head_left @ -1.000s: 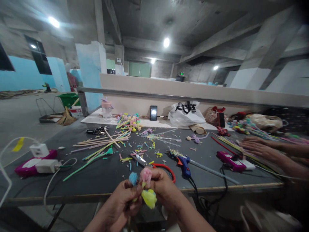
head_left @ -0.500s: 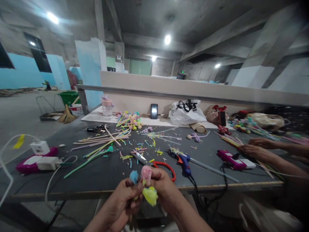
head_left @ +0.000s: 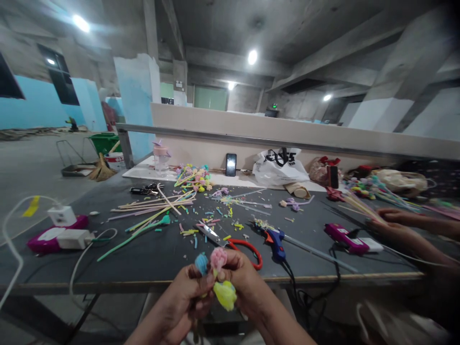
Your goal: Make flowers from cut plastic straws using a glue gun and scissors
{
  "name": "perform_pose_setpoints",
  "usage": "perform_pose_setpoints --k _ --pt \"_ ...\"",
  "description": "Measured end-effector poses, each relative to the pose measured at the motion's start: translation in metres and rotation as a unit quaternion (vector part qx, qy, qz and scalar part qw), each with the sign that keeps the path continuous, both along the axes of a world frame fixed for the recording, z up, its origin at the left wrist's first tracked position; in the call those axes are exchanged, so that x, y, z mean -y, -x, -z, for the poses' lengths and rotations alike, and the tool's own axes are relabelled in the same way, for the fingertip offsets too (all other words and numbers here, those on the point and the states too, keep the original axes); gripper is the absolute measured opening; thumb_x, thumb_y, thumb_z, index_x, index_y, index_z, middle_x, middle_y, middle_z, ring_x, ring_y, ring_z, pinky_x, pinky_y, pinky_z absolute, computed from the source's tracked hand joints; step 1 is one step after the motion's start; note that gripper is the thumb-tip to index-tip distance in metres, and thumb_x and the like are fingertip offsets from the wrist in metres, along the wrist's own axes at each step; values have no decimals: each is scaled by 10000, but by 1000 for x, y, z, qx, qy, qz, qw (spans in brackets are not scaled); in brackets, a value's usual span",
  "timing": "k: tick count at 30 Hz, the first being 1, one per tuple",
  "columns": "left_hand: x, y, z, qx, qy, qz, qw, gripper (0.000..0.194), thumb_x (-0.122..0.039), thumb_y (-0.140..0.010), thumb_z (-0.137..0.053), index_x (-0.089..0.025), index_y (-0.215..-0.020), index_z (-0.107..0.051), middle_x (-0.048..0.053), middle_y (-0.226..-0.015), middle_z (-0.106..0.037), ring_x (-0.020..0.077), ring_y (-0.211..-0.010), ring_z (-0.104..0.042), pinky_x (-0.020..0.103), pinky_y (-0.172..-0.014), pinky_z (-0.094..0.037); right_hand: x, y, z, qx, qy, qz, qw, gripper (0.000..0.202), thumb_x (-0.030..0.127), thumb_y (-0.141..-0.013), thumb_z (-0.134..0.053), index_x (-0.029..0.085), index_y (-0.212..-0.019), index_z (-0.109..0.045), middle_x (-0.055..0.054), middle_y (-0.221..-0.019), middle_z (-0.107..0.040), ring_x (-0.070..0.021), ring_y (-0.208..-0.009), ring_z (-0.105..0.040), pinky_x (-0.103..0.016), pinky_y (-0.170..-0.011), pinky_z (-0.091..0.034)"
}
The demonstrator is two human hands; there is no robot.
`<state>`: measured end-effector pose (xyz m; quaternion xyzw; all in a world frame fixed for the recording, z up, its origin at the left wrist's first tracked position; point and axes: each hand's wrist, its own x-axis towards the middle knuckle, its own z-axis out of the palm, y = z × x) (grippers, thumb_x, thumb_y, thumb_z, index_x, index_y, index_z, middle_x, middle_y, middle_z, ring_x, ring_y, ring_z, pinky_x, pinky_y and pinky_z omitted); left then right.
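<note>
Close together at the table's front edge, both my hands hold small fuzzy pipe-cleaner flowers. My left hand (head_left: 189, 292) is closed on the stems, with a blue flower (head_left: 201, 263) showing above its fingers. The fingers of my right hand (head_left: 242, 273) pinch by a pink flower (head_left: 218, 259); a yellow flower (head_left: 225, 294) hangs below it, between the hands. How the stems join is hidden by my fingers. Just beyond lie scissors (head_left: 212, 235) with red handles (head_left: 247, 249). A blue glue gun (head_left: 276, 244) rests to the right with a clear glue stick.
Pipe cleaners (head_left: 151, 208) and cut scraps (head_left: 223, 215) litter the table (head_left: 143, 273). Finished-looking flowers (head_left: 196, 177) are heaped behind. A phone (head_left: 231, 164) and white bag (head_left: 280, 165) stand at the back. Power strips (head_left: 53, 239) flank both sides. A co-worker's hands (head_left: 398, 225) hold pipe cleaners at right.
My hands keep nearly the same hold, and the flowers have turned only slightly. At right, the co-worker's hands have raised a bundle of pipe cleaners a little. The view has shifted slightly.
</note>
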<state>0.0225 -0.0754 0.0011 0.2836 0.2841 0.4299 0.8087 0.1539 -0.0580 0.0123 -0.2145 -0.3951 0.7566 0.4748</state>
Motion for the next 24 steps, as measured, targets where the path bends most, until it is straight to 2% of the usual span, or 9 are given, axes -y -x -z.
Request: perform_pose_setpoints --k 10,14,17,20,24 --pt "1 0 5 6 -10 0 1000 166 -241 -654 -712 -120 -706 -611 -49 -513 -422 -1 -388 -265 167 -402 -144 3 4 3 -5 9 22 1000 225 208 -519 -810 126 -641 -640 8 -606 -581 -79 -504 -527 -185 -504 -424" --pt "0 1 5 -4 -11 -9 1000 181 -255 -661 -708 -117 -728 -612 -53 -532 -422 0 -401 -260 165 -404 -144 0 1 8 -6 2 7 1000 189 197 -569 -785 120 -686 -658 -11 -625 -619 -92 -525 -559 -205 -540 -443" --pt "-5 5 2 -60 -36 -43 997 200 -284 -668 -700 -123 -731 -600 -60 -516 -415 6 -400 -253 167 -399 -141 -5 -7 8 14 -3 -3 1000 189 205 -634 -747 116 -786 -679 -44 -703 -660 -129 -633 -610 -245 -640 -461" --pt "-11 11 -3 -137 -84 -87 983 215 -307 -666 -692 -131 -736 -590 -47 -538 -460 17 -407 -274 171 -391 -142 -9 -14 5 31 -1 16 999 259 199 -661 -724 143 -910 -677 -55 -803 -687 -149 -748 -631 -277 -762 -443" --pt "-16 16 -7 -184 -136 -88 970 197 -302 -682 -659 -139 -776 -600 -58 -491 -435 44 -433 -288 178 -408 -186 -9 -15 1 76 -16 32 996 289 224 -642 -737 148 -914 -679 -66 -853 -699 -165 -804 -635 -288 -811 -428"
